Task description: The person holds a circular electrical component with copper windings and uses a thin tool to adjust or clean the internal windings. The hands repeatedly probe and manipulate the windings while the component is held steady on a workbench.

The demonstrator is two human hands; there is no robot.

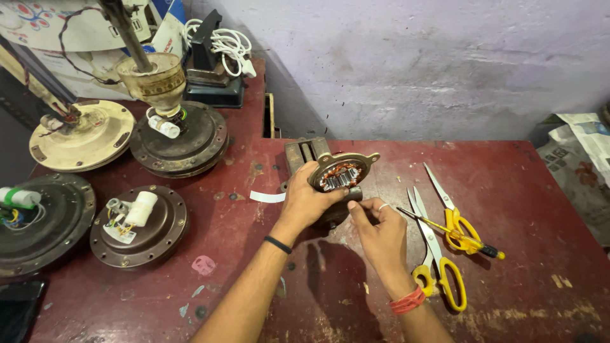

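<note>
A worn red table (508, 184) carried yellow-handled scissors (438, 254) right of the hands and brown fan motor housings (143, 228) to their left.

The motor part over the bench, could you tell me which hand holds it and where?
The left hand holds the motor part by its lower left rim; the right hand touches its underside.
</note>
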